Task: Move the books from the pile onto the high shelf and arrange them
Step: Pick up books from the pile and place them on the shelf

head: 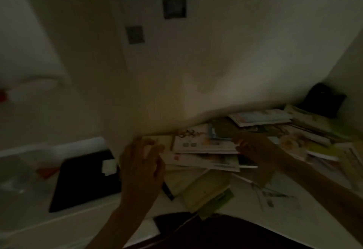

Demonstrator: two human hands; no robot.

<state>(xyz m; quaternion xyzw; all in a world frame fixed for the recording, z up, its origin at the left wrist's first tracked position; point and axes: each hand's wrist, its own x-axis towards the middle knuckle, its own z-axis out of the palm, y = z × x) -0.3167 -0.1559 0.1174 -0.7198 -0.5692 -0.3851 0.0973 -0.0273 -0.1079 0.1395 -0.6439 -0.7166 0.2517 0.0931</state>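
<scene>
A loose pile of thin, pale paper-covered books (206, 150) sprawls on the white worktop (294, 219) against the far wall — left hand (141, 170) and right hand (255, 146) flank its top; grip state unclear in blur

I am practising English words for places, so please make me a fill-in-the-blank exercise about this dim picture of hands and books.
1. The pile of books lies against the ____ behind it.
2. The left hand and the right hand both reach for a book with a ____ cover on top of the pile.
3. A flat ____ pad lies to the left of the left hand.
4. In the far right corner stands a ____ bag.

Missing words: wall; white; black; black
</scene>
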